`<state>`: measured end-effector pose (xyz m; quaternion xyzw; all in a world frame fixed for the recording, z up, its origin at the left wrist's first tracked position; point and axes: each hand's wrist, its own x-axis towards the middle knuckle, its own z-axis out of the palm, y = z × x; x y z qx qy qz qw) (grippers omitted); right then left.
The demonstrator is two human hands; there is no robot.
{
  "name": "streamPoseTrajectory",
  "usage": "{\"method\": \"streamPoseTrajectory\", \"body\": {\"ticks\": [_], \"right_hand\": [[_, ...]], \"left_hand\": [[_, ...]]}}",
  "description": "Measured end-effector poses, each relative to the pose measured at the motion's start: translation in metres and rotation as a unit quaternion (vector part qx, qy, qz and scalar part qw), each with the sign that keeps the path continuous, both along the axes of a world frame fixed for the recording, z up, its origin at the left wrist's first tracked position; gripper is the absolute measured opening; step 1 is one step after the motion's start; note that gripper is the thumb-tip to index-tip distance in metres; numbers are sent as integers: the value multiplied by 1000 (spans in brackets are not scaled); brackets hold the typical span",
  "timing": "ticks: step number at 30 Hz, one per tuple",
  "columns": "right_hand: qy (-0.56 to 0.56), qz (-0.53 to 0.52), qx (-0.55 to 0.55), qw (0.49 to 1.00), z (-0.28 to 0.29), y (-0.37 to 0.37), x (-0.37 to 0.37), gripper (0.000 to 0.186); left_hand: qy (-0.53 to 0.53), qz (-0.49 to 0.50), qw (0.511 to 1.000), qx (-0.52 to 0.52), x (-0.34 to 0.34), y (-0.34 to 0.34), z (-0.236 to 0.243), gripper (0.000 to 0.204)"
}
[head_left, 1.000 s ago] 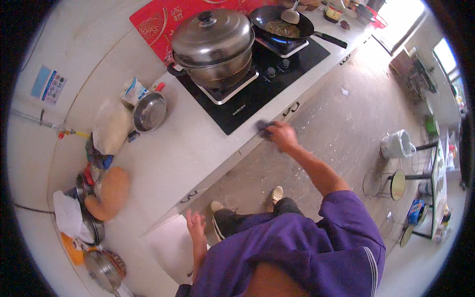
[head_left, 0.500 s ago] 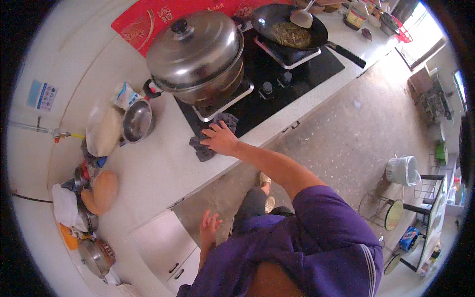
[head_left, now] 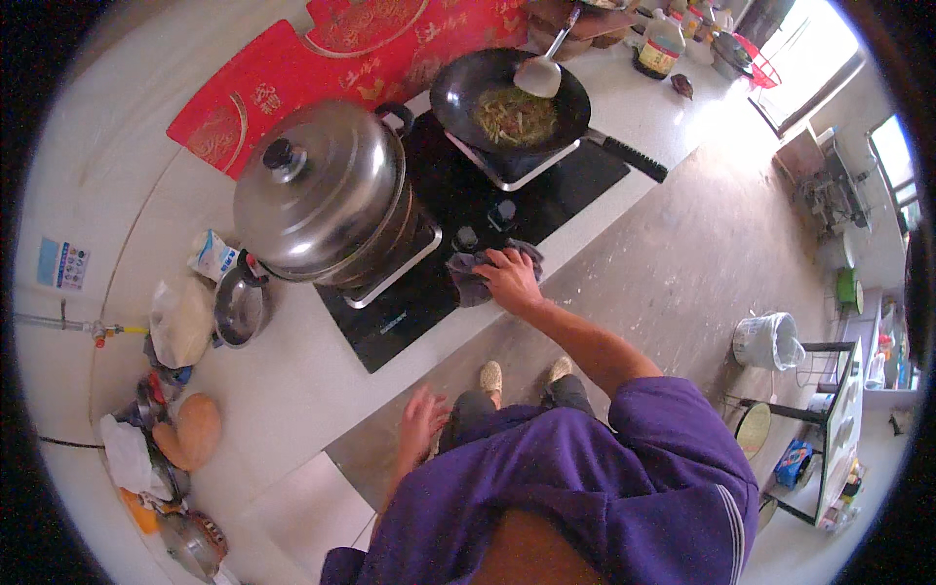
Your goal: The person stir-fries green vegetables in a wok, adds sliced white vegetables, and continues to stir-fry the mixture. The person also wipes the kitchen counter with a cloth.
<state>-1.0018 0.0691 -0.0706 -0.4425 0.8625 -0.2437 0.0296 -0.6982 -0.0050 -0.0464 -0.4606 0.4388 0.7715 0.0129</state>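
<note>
My right hand (head_left: pixel 510 279) presses a crumpled dark grey cloth (head_left: pixel 471 283) onto the front of the black glass gas stove (head_left: pixel 390 322), just before the two control knobs. The fingers curl over the cloth, and part of it is hidden under the palm. Lower down, my left hand (head_left: pixel 421 421) hangs in front of the counter edge, empty, with its fingers apart. A large lidded steel pot (head_left: pixel 322 195) stands on the left burner. On the right burner sits a black wok (head_left: pixel 458 93) with shredded greenish food (head_left: pixel 512 117) and a metal spatula (head_left: pixel 538 76) in it.
The wok's handle (head_left: pixel 629 156) juts over the counter's front edge. A small pan (head_left: pixel 242 302), a bag (head_left: pixel 182 322) and a tan gourd (head_left: pixel 190 434) lie left on the white counter (head_left: pixel 283 390). A bottle (head_left: pixel 659 47) stands far right. Behind me are a bucket (head_left: pixel 765 341) and rack (head_left: pixel 838 429).
My right hand has slid the cloth rightward along the stove front, from its left corner to below the knobs. My view has shifted to the right. The left hand still hangs empty.
</note>
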Motion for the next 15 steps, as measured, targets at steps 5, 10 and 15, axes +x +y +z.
{"method": "streamPoseTrajectory", "body": {"ticks": [5,10,15], "right_hand": [[-211,68,-97,970,6,34,6,34],[-194,281,10,940,93,85,-54,62],[-198,184,0,963,244,164,-275,16]], "left_hand": [[135,61,951,270,-149,29,22,63],[232,175,932,217,-208,73,-30,41],[184,391,880,196,-226,104,-28,37]]}}
